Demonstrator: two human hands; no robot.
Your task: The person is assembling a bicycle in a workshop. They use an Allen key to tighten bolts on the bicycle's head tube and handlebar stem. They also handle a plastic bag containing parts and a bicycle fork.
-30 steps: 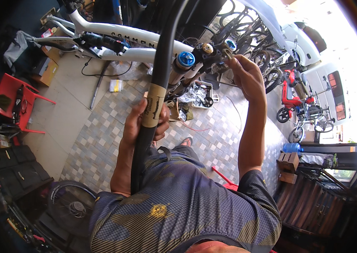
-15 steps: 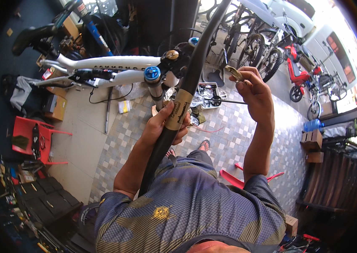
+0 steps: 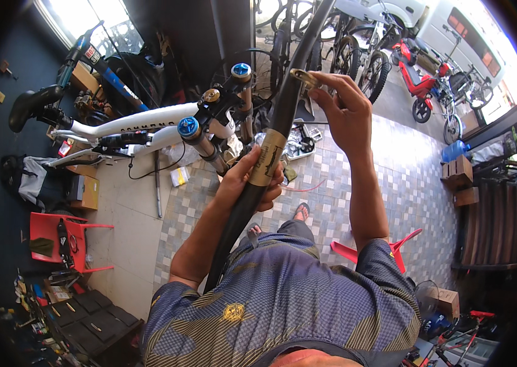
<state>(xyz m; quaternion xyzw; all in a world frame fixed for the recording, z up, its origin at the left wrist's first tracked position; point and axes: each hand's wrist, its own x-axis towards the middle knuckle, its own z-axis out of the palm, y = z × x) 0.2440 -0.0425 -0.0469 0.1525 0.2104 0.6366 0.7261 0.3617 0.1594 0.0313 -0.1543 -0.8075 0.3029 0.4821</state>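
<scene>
My left hand is wrapped round a black bicycle handlebar at its gold middle section. The bar slants from my chest up and away to the far right. Between the thumb and fingers of my right hand is a small gold metal clamp piece, held beside the far half of the bar; whether it touches the bar I cannot tell. Behind the bar, to the left, stands a white bicycle frame with a fork topped by blue caps and a gold round part between them.
A parts tray sits on the tiled floor beyond the handlebar. At the left are a red chair and a dark toolbox. Parked bicycles and a red scooter stand at the far right. Wooden boxes line the right side.
My right hand has brought the gold clamp piece leftward and closer to the handlebar. My left hand keeps its grip on the bar. The view has shifted slightly.
</scene>
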